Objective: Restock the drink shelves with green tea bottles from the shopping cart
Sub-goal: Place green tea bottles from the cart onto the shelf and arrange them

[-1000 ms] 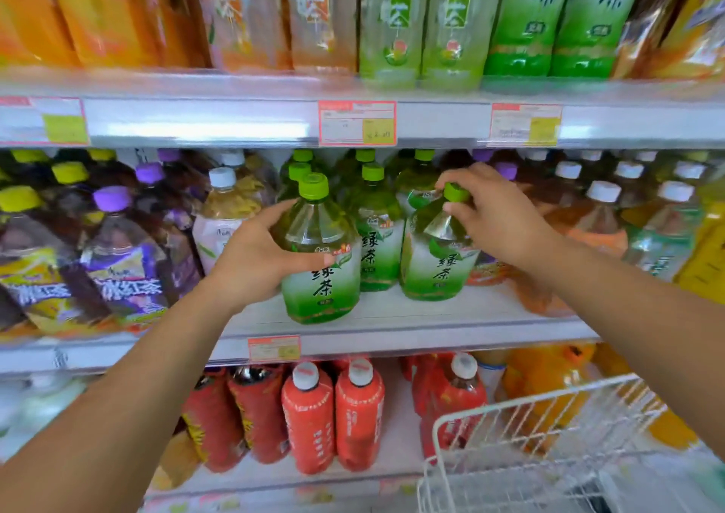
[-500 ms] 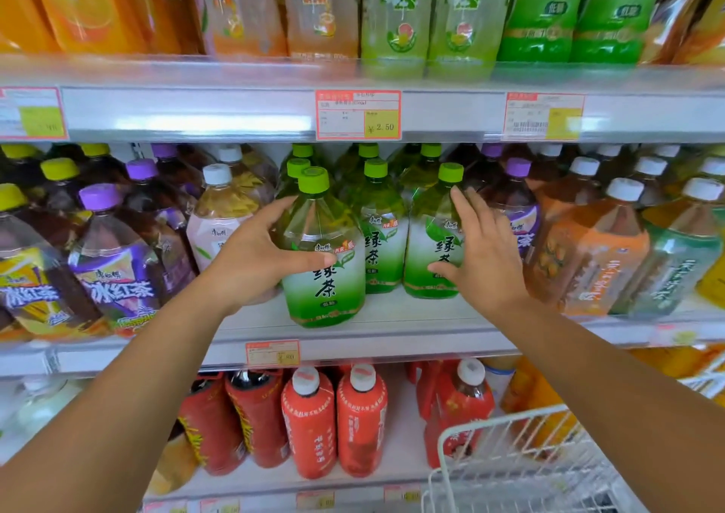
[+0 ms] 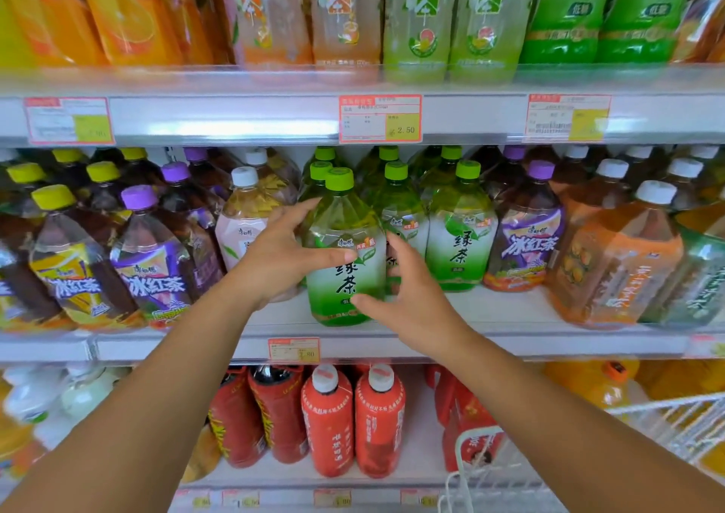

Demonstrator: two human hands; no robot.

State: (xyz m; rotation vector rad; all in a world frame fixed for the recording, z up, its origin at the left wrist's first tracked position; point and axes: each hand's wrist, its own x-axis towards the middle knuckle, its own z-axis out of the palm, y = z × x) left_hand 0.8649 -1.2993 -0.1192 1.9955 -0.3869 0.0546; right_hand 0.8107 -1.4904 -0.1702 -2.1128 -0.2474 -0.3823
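On the middle shelf [image 3: 549, 345], right of the purple-capped bottles [image 3: 153, 261], we have our left hand [image 3: 280, 255] curled round the front green tea bottle [image 3: 345, 234], with the thumb across its label and the fingers at its shoulder. Our right hand [image 3: 414, 300] clasps it from the other side, thumb on the lower label, fingers reaching behind. It stands upright at the shelf's front edge, with the other green teas [image 3: 459, 234] just beside it and the cart [image 3: 667, 414] at lower right.

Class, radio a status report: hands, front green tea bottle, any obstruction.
Left hand, right hand: both hold front green tea bottle. Bottle upright on shelf. Neighbouring bottle crowds right side.
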